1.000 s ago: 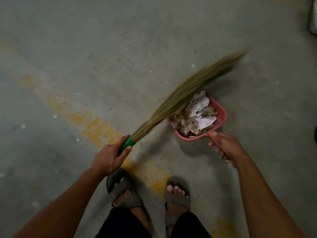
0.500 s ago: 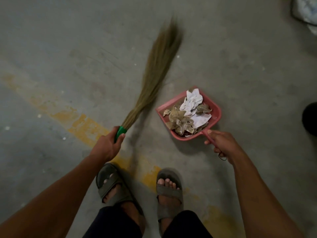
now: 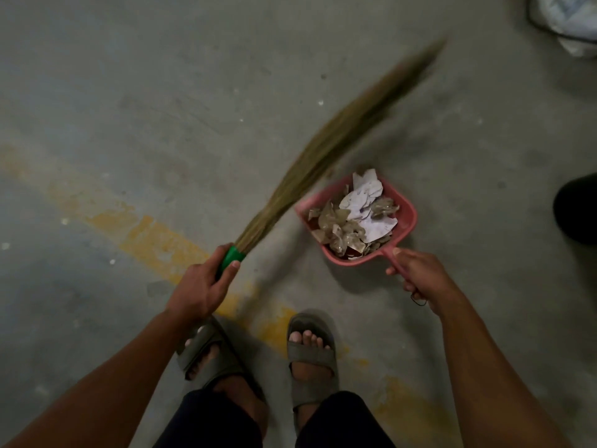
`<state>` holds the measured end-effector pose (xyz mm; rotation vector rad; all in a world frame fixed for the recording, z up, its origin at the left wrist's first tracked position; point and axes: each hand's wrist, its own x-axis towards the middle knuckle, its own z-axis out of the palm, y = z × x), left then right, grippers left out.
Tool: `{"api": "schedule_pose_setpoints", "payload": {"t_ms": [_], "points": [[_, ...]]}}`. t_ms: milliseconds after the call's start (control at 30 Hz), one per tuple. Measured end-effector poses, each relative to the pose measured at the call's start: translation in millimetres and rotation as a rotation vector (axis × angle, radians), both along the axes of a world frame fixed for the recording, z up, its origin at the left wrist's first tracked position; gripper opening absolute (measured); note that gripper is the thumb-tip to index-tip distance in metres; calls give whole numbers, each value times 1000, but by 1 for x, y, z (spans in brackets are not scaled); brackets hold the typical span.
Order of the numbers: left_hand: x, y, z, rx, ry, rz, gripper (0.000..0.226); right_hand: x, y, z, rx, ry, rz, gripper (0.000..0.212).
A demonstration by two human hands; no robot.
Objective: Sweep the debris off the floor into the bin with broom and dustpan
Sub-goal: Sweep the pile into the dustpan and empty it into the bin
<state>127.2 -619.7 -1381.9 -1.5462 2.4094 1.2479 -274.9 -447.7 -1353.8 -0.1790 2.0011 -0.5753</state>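
Note:
My left hand [image 3: 202, 286] grips the green handle of a grass broom [image 3: 326, 147]. Its blurred bristles stretch up and to the right, past the far left side of the dustpan. My right hand [image 3: 416, 274] holds the handle of a pink dustpan [image 3: 407, 218] that rests low over the concrete floor. Inside the pan lies a heap of debris [image 3: 353, 218]: torn white paper and crumpled brownish wrappers. A few tiny white specks [image 3: 320, 102] dot the floor beyond the broom.
My two feet in grey sandals [image 3: 310, 354] stand just below the hands. A worn yellow painted line [image 3: 155, 240] crosses the floor diagonally. A white bag [image 3: 571, 21] sits at the top right corner, and a dark object [image 3: 578, 208] at the right edge.
The broom's bristles have swung from pointing straight ahead to the right, toward the dustpan's far side. The dustpan and my right hand have stayed almost in place.

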Motion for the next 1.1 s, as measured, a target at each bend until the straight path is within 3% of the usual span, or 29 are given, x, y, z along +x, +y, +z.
{"api": "schedule_pose_setpoints", "payload": {"t_ms": [133,267,533,667,767,1100], "points": [[-18,-27,-11,-65,-60,56,43,-17,22,5,27,-15,-48,19],[-33,-34,-30,-5,-180,21,44,-23,38,5,28,-18,-77,18],[-44,45,-40,106,-107,-170,57,-12,45,-1,-5,-5,-80,16],[-52,65,-23,120,-37,-157,56,-1,54,-3,-90,-26,-131,16],[-54,62,-6,122,-10,-123,47,3,66,-8,-146,-83,-262,19],[-85,7,40,-1,-10,-212,45,3,58,10,-327,-115,-502,20]]}}
